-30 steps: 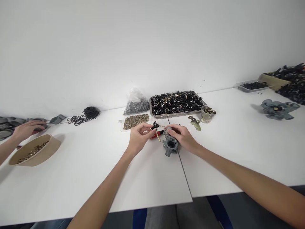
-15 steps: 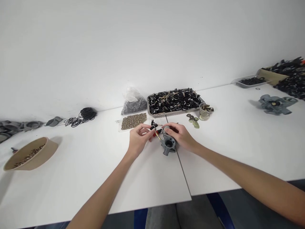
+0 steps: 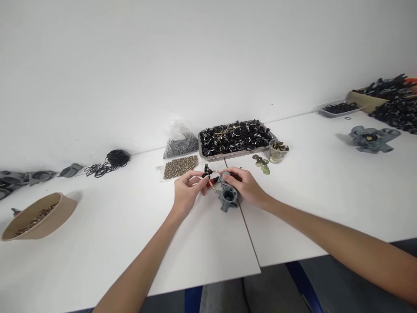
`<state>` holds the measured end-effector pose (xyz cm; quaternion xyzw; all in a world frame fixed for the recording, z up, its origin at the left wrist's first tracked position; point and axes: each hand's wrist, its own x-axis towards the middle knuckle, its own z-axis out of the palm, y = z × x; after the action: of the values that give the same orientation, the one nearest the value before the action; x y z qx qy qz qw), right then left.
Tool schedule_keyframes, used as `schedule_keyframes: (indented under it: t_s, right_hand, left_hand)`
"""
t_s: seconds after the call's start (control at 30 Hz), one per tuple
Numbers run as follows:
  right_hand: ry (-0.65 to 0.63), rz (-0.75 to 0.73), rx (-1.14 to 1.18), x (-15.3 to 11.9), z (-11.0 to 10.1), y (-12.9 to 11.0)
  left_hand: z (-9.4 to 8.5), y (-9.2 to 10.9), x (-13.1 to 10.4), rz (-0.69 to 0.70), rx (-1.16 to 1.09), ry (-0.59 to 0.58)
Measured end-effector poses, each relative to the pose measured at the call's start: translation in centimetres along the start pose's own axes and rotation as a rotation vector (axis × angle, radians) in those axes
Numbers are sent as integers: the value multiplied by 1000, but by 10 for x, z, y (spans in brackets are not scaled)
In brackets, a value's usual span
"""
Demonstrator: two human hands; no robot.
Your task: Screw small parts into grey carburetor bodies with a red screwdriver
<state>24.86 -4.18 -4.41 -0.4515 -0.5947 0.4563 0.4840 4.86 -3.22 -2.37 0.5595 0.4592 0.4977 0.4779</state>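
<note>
A grey metal casting [image 3: 228,198] with a round bore rests on the white table [image 3: 114,243] near its middle. My right hand [image 3: 245,186] grips the casting from its right side. My left hand [image 3: 186,191] pinches a small brass pin with a black part [image 3: 210,182] just left of the casting, beside a red-handled tool [image 3: 213,180] lying between the hands.
Behind the hands stand a metal tray of black rings [image 3: 234,140], a small cup with brass washers [image 3: 276,151], a pile of brass bits [image 3: 181,165] and a bag of grey bits [image 3: 180,143]. A brown bowl [image 3: 35,216] sits left; grey castings [image 3: 371,139] and black parts [image 3: 394,108] right.
The other person's hand at the far left has left the view. The camera has shifted slightly, and my hands stay at the casting with the brass pin held closer to it.
</note>
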Motion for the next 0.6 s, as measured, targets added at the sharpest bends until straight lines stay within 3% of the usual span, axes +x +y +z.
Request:
schedule_keyframes:
  t_s: [0.2, 0.6]
  right_hand:
    - [-3, -19, 8, -2, 1, -1]
    - [75, 9, 71, 2, 1, 3]
  left_hand:
    - [7, -6, -4, -19, -23, -15]
    - [5, -4, -4, -3, -36, 62]
